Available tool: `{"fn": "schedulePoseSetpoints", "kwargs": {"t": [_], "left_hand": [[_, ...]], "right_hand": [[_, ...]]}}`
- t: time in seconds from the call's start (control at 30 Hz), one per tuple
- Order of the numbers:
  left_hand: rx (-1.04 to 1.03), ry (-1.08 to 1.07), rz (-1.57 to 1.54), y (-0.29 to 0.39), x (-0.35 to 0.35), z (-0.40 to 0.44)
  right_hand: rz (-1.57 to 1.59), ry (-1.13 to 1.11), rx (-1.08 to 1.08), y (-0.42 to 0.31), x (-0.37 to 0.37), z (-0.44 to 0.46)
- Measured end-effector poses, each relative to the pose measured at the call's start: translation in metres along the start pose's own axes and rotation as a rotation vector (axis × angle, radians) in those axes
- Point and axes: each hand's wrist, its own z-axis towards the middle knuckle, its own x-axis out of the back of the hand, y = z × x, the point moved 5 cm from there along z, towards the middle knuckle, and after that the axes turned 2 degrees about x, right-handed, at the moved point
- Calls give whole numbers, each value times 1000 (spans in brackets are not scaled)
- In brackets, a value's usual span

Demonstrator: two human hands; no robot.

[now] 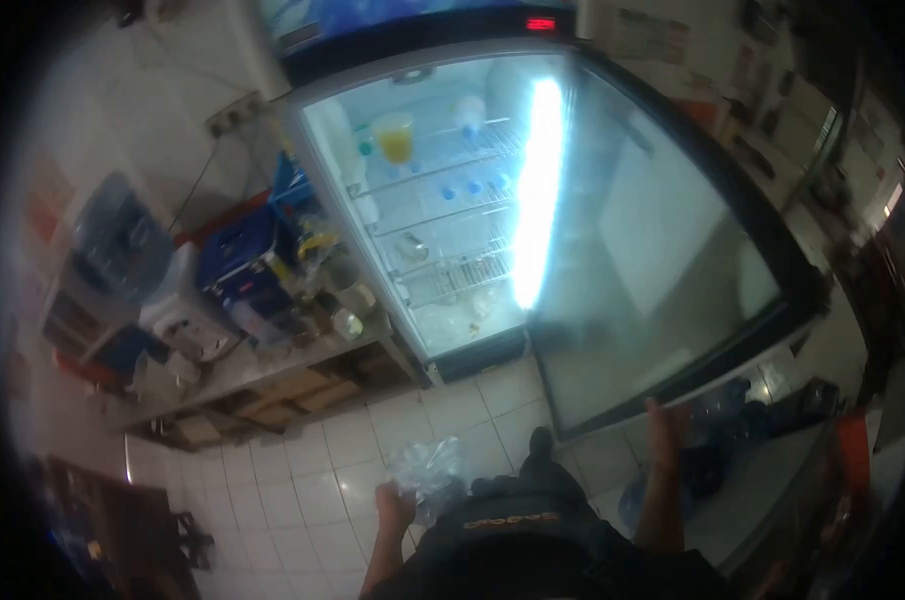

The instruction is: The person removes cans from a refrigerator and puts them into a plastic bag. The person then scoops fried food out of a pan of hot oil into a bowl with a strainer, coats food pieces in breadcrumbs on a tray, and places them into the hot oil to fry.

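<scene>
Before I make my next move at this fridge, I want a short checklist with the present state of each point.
1. Fridge door open: ok, swung wide.
2. Fridge light on: ok.
3. Left hand holding the clear plastic bundle: ok.
4. Anything inside that bundle: cannot tell, too blurred.
5. Right hand gripping the door's lower edge: cannot tell; it is there.
6. Shelves empty: not ok, a yellow-filled container stands inside.

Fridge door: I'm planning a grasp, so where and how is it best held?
Probably by the free edge of the fridge door, coming from the camera's side: it's a flat framed panel, swung open with that edge nearest the camera.
</scene>
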Motion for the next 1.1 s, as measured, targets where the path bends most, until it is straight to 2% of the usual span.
{"fn": "schedulePoseSetpoints", "kwargs": {"t": [0.03,0.1,0.13,0.2,0.27,0.4,0.5,0.57,0.63,0.67,0.7,0.73,0.77,0.8,0.83,0.87,0.9,0.97,1.03,1.1], "left_hand": [[10,30,-28,-3,3,1],[28,19,-48,-6,7,-3],[44,37,-35,-4,11,-6],[91,54,-92,-2,16,-14],[121,-6,-23,-1,18,-26],[112,-63,118,-4,4,-38],[64,-89,119,23,-20,-23],[46,-92,88,48,-37,-16],[168,-184,17,62,-60,-4],[48,-230,28,67,-73,4],[26,-237,32,69,-84,12],[-10,-240,70,75,-98,23],[-55,-255,108,82,-114,32],[86,-228,314,73,-127,36],[64,-235,356,82,-147,53],[-18,-259,360,106,-174,79],[-112,-285,363,131,-205,101],[-330,-367,356,194,-280,145],[-516,-440,345,267,-348,176],[-634,-476,323,336,-404,197]], "right_hand": [[-5,6,-103,3,-14,-10],[108,-267,-259,-8,-56,-31],[-109,-382,-108,16,-63,-28],[-304,-592,186,6,-102,-35],[-201,-705,338,-29,-168,-44],[-51,-960,244,30,-252,-46],[-240,-1012,304,13,-296,-45],[-229,-988,357,14,-314,-43],[-123,-1180,143,19,-312,-39],[-80,-1287,18,17,-307,-35],[-124,-1348,80,37,-300,-29],[-3,-1262,185,18,-271,-19],[-99,-1252,158,24,-244,-3],[-88,-1236,-32,27,-210,14],[-202,-1185,-13,65,-180,38],[-197,-1081,-107,68,-132,63],[-198,-903,-112,83,-81,88],[-645,-804,6,123,4,129],[-756,-710,-247,126,97,168],[-505,-249,-289,126,189,185]]}}
